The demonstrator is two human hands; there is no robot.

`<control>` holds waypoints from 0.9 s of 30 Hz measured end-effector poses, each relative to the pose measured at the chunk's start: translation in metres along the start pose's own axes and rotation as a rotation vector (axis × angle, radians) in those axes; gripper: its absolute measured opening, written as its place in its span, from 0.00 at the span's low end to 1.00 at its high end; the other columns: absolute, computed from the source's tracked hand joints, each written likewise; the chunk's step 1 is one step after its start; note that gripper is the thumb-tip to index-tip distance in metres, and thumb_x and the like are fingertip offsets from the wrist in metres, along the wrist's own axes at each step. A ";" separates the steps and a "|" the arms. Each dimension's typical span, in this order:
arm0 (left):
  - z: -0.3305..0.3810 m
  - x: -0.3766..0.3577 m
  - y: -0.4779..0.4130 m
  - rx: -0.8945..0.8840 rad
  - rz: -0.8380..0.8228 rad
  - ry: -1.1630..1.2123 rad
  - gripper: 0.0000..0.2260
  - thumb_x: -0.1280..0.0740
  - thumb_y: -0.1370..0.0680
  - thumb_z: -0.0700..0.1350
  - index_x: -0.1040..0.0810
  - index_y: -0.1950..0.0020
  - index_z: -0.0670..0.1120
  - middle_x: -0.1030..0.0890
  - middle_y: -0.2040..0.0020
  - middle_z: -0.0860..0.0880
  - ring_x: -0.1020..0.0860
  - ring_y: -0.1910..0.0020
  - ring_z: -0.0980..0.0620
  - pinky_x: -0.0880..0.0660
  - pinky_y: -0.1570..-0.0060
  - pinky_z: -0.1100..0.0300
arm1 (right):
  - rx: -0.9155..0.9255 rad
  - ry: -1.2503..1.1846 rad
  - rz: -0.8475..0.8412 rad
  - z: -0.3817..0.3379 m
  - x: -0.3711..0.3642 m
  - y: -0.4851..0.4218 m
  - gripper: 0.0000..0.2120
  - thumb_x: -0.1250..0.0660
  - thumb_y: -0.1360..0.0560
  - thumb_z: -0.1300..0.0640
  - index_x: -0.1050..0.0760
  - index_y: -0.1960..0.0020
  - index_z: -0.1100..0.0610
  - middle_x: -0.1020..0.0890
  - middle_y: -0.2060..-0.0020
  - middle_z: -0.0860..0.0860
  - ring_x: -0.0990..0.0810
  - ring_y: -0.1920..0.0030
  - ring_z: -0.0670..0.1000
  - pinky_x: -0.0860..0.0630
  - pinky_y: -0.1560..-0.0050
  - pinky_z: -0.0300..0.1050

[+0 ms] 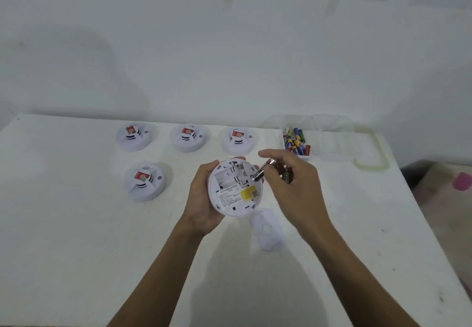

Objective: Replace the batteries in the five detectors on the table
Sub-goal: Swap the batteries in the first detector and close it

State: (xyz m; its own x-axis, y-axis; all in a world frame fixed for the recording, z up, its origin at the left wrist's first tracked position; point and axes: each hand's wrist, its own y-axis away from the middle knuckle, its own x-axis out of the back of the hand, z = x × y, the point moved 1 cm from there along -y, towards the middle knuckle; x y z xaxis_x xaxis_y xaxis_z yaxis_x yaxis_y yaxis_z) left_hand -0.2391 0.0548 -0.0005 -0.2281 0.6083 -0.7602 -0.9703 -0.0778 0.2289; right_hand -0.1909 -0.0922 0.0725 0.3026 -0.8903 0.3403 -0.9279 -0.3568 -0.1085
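Note:
My left hand (201,199) grips a round white detector (233,188), turned back side up above the table; its battery compartment looks empty and it bears a yellow label. My right hand (293,181) pinches a battery (263,170) whose metal end points at the detector's right rim. A second battery (286,177) sits tucked in the same hand's curled fingers. The detector's white cover plate (267,229) lies on the table just below it. Several more detectors rest face up: three in a back row (132,136) (189,137) (238,140) and one at the left (144,181).
A clear plastic box (297,142) with several coloured batteries stands at the back right, a second clear box (337,137) beside it. A green-rimmed lid (370,147) lies further right. The white table (76,224) ends at a right edge, with floor beyond.

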 end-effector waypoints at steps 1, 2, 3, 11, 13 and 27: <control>-0.002 -0.003 -0.002 0.021 -0.023 0.024 0.22 0.46 0.24 0.54 0.21 0.42 0.44 0.21 0.41 0.39 0.25 0.41 0.39 0.30 0.38 0.43 | 0.004 0.000 0.010 0.002 0.008 -0.005 0.13 0.37 0.24 0.66 0.20 0.46 0.52 0.21 0.62 0.47 0.25 0.67 0.39 0.32 0.66 0.27; -0.004 -0.006 -0.005 0.044 -0.046 0.054 0.21 0.46 0.24 0.54 0.21 0.42 0.44 0.22 0.41 0.39 0.24 0.41 0.39 0.29 0.38 0.44 | 0.007 0.007 0.025 0.005 0.016 -0.010 0.14 0.37 0.24 0.67 0.19 0.45 0.53 0.21 0.62 0.48 0.26 0.68 0.38 0.33 0.67 0.27; -0.006 -0.010 -0.008 0.065 -0.063 0.079 0.21 0.46 0.24 0.54 0.21 0.43 0.43 0.22 0.41 0.38 0.24 0.41 0.38 0.28 0.39 0.43 | 0.008 0.022 0.040 0.010 0.025 -0.017 0.15 0.38 0.24 0.67 0.19 0.45 0.53 0.20 0.62 0.49 0.26 0.69 0.38 0.34 0.66 0.27; -0.031 -0.037 -0.038 0.143 -0.118 0.125 0.19 0.41 0.26 0.52 0.23 0.42 0.43 0.25 0.38 0.38 0.27 0.38 0.36 0.30 0.40 0.41 | -0.189 0.230 0.078 0.077 0.102 -0.102 0.15 0.42 0.23 0.61 0.21 0.43 0.51 0.24 0.64 0.47 0.30 0.69 0.43 0.34 0.69 0.35; -0.039 -0.042 -0.044 0.153 -0.104 0.129 0.19 0.40 0.28 0.52 0.21 0.44 0.43 0.23 0.39 0.38 0.24 0.40 0.36 0.27 0.42 0.41 | -0.223 0.295 0.067 0.093 0.118 -0.125 0.13 0.42 0.22 0.60 0.22 0.42 0.54 0.22 0.60 0.48 0.28 0.69 0.41 0.34 0.70 0.34; -0.066 -0.058 -0.078 0.148 -0.021 0.125 0.25 0.25 0.37 0.52 0.18 0.44 0.43 0.21 0.40 0.38 0.22 0.42 0.36 0.25 0.44 0.41 | -0.343 0.722 -0.423 0.168 0.131 -0.217 0.16 0.44 0.24 0.67 0.25 0.40 0.70 0.22 0.43 0.64 0.20 0.47 0.60 0.24 0.49 0.49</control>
State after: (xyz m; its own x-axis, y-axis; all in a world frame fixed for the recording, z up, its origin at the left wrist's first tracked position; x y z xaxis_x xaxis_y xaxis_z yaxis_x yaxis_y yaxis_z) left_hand -0.1557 -0.0263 -0.0139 -0.2249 0.5046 -0.8335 -0.9548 0.0566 0.2919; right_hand 0.0870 -0.1789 -0.0161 0.5301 -0.2685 0.8043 -0.8191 -0.4076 0.4038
